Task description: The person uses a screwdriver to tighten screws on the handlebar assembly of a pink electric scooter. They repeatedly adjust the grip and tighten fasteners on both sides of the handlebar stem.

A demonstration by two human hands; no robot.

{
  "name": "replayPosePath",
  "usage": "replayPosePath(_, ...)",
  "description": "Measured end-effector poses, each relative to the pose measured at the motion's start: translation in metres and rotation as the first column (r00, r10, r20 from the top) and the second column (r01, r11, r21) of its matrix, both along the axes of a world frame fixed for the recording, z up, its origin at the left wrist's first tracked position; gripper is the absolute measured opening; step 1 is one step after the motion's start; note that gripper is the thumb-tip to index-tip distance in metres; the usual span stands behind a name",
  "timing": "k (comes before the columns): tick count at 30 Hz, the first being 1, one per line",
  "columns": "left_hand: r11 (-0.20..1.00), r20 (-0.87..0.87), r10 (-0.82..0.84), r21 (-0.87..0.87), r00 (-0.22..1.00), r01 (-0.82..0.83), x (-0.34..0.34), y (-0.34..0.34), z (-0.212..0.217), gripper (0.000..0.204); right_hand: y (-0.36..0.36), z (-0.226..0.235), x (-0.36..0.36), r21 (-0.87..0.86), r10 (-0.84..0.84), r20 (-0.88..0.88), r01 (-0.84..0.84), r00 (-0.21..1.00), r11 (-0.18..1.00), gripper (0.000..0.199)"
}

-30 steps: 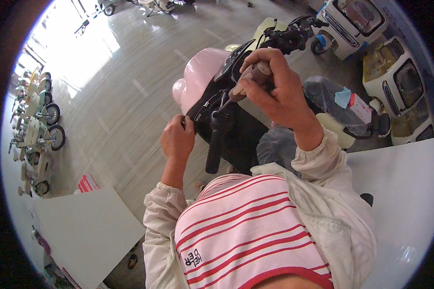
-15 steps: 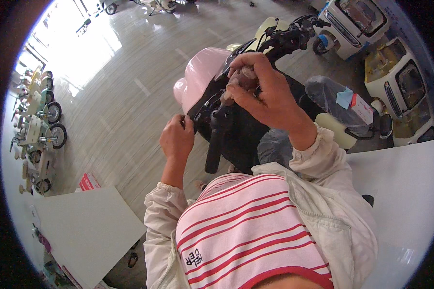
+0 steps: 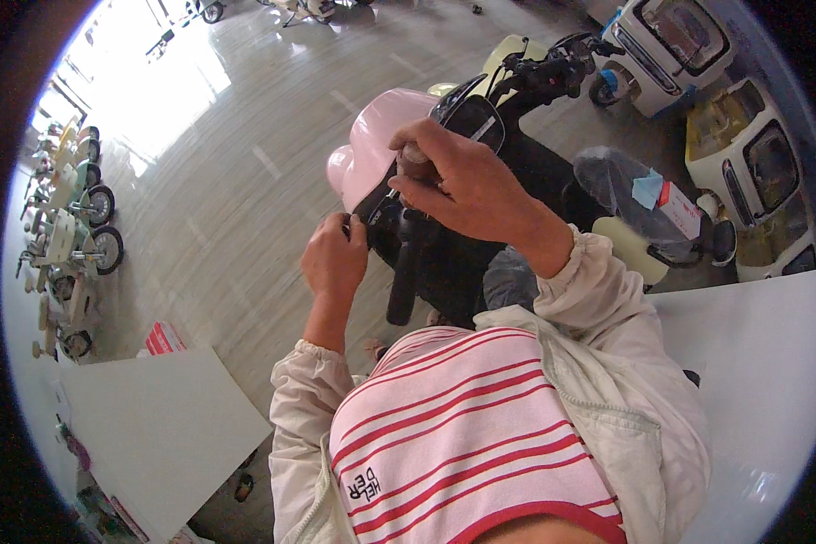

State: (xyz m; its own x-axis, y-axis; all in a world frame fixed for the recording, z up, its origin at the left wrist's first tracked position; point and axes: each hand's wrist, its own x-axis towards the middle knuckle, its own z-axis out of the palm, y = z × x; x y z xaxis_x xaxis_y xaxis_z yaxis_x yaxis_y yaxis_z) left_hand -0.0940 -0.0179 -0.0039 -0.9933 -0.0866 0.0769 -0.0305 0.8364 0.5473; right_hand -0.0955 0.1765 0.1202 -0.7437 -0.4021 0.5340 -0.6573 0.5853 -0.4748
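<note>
A pink scooter [image 3: 385, 127] with black handlebar parts stands in front of me. My left hand [image 3: 334, 258] is closed in a pinch at the left edge of its black front, with a small dark bit showing between the fingers. My right hand [image 3: 480, 186] is curled above the handlebar, closed around something brownish and rounded that my fingers mostly hide. Below it, the black handlebar grip [image 3: 403, 286] points toward me, with no hand on it. A dark display panel [image 3: 474, 120] shows just beyond my right hand.
Another black handlebar [image 3: 553, 72] rises behind, on a pale yellow scooter. To the right are a plastic-wrapped seat [image 3: 603, 181] and white cabin vehicles [image 3: 762, 154]. Small bikes [image 3: 91, 218] line the left. White tabletops [image 3: 163, 426] flank me.
My right hand has moved left and a little lower over the handlebar, uncovering the display panel. My left hand stays almost in place.
</note>
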Motion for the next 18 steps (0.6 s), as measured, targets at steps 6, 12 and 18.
replayPosePath(6,1.000,-0.004,-0.004,0.003,1.000,0.004,0.000,-0.001,-0.002,0.033,0.000,0.001,0.004,0.026,-0.007,0.075,0.005,0.997,1.000,0.039)
replayPosePath(12,1.000,-0.003,-0.022,-0.001,1.000,0.022,0.000,-0.001,-0.002,0.033,-0.001,0.020,0.011,-0.025,-0.051,0.092,0.054,0.994,0.998,0.038)
replayPosePath(18,0.999,0.001,-0.034,0.005,0.999,0.034,0.000,-0.001,-0.003,0.032,0.000,0.013,0.009,-0.047,-0.026,0.075,0.030,0.997,0.998,0.037)
